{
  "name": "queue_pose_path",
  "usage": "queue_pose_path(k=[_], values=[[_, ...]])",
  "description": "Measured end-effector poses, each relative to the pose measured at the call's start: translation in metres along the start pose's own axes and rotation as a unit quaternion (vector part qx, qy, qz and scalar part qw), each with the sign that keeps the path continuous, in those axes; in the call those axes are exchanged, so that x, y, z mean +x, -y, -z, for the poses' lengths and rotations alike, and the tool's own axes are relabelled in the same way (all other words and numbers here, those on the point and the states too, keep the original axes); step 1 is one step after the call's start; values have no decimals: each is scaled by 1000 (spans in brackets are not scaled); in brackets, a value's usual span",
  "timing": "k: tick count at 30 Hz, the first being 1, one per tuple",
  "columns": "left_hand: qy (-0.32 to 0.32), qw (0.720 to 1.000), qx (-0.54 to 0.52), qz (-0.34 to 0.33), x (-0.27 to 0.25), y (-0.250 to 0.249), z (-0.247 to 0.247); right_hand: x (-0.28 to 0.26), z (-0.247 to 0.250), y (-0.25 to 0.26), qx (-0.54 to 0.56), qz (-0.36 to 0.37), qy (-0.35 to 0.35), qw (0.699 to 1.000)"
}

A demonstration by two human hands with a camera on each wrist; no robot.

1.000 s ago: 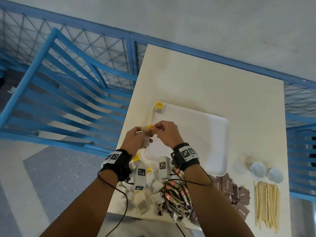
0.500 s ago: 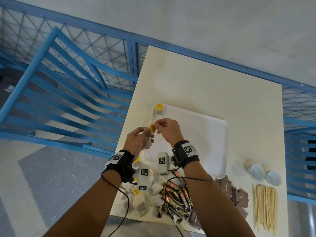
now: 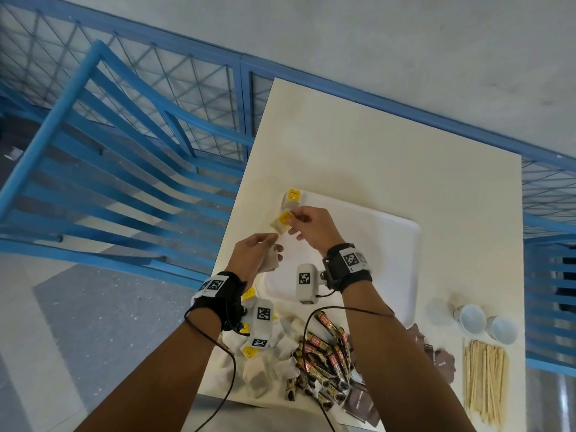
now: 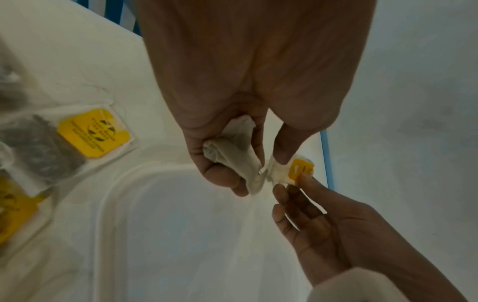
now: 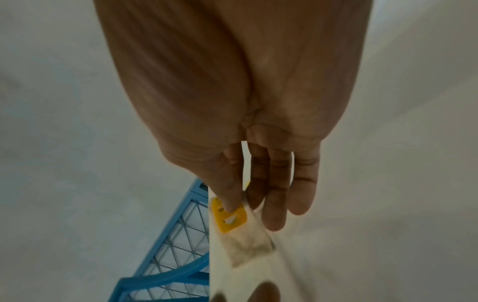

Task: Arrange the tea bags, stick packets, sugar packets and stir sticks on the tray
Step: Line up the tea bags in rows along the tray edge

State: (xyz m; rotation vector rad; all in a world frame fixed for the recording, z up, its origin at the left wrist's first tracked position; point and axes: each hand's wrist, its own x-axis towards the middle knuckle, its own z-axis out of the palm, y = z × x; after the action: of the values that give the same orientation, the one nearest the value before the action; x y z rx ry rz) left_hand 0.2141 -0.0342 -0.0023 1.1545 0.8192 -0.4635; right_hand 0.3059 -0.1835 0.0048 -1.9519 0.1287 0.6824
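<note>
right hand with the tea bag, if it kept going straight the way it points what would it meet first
Probably the tea bag already lying at the tray's far left corner. The right hand points that way, pinching its own tea bag just short of it. Their height apart is unclear.

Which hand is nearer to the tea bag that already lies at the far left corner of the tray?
The right. The right hand, pinching a tea bag, is just beside the placed tea bag. The left hand is farther back, holding another bag.
</note>
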Motion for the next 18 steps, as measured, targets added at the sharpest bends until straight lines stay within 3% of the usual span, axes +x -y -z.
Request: queue_pose_path(k=[6, 12, 18], values=[[2, 999, 40, 15, 1, 3, 4, 34, 9, 3, -195, 41, -35, 979], [0, 997, 71, 6, 1, 0, 6, 46, 7, 5, -186, 65, -55, 979], [-6, 997, 72, 10, 2, 0, 9, 44, 16, 9, -158, 32, 55, 985]])
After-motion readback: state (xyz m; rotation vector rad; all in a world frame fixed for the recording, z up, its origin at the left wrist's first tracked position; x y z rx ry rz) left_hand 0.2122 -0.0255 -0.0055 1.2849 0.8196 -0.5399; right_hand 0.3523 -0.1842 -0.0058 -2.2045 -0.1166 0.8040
